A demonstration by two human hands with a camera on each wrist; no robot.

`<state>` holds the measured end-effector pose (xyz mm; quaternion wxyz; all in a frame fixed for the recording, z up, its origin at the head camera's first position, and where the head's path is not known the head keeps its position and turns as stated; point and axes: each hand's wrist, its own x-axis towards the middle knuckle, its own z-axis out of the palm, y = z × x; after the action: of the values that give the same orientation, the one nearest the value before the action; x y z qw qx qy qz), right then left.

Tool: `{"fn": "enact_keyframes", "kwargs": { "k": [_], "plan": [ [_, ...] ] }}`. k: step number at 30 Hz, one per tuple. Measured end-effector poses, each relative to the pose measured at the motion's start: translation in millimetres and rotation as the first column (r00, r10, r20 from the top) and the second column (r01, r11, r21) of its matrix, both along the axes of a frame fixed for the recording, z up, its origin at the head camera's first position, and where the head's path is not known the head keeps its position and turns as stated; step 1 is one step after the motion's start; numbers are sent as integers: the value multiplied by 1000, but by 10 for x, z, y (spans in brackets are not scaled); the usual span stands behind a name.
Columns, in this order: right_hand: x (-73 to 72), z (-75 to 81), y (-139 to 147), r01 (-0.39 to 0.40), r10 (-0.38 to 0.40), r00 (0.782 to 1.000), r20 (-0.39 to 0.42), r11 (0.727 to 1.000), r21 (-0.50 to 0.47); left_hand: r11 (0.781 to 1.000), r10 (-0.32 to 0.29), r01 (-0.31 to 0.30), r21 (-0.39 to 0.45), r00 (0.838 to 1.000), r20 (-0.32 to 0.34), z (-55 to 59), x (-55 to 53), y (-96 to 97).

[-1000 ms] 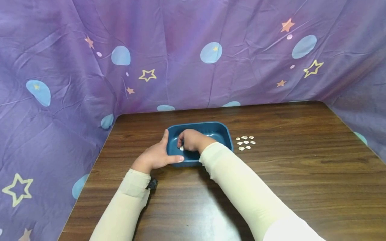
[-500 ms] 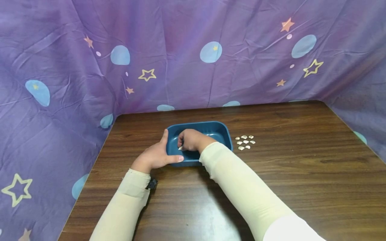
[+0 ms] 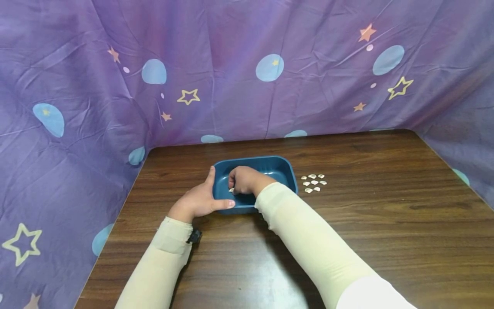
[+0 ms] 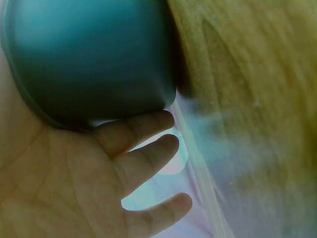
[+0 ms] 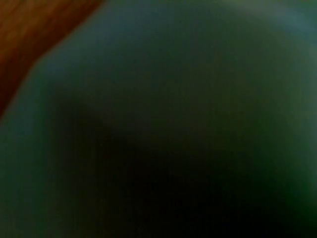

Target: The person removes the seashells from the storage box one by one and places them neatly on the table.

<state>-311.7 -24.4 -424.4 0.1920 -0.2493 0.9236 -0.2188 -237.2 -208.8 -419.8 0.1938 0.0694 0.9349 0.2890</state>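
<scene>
A blue rectangular tray (image 3: pixel 283 165) stands on the table. My left hand (image 3: pixel 194 201) rests against its left end, thumb along the near rim and fingers spread. In the left wrist view the fingers (image 4: pixel 148 158) are nearly straight, with the palm and one finger against the tray wall (image 4: pixel 99 59). My right hand (image 3: pixel 244 179) reaches down inside the tray with curled fingers. It pinches a small white seashell (image 3: pixel 231 190) low over the tray floor; whether the shell touches the floor I cannot tell. The right wrist view is dark and blurred, and no fingers show there.
Several small white shells (image 3: pixel 314 183) lie in a loose cluster on the wooden table (image 3: pixel 386 206) right of the tray. A purple curtain (image 3: pixel 231 107) with stars hangs behind the table and along both sides. My right forearm crosses the tray's near rim.
The shell at my right fingertips has shifted and tilted slightly, and the fingers have closed a little more around it. My left hand and the tray stay put.
</scene>
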Motion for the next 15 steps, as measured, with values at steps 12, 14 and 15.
{"fn": "enact_keyframes", "kwargs": {
  "k": [12, 14, 15],
  "plan": [
    [-14, -5, 16, 14, -13, 999, 44, 999, -28, 1000, -5, 5, -5, 1000, -7, -3, 4, 4],
    [-12, -3, 17, 18, -17, 999, 44, 999, -27, 1000, -4, 4, -8, 1000, -9, 3, 4, 8],
    [-10, -3, 17, 20, -19, 999, 46, 999, -26, 1000, -4, 4, -11, 1000, -9, 5, 4, 10]
  ]
}}
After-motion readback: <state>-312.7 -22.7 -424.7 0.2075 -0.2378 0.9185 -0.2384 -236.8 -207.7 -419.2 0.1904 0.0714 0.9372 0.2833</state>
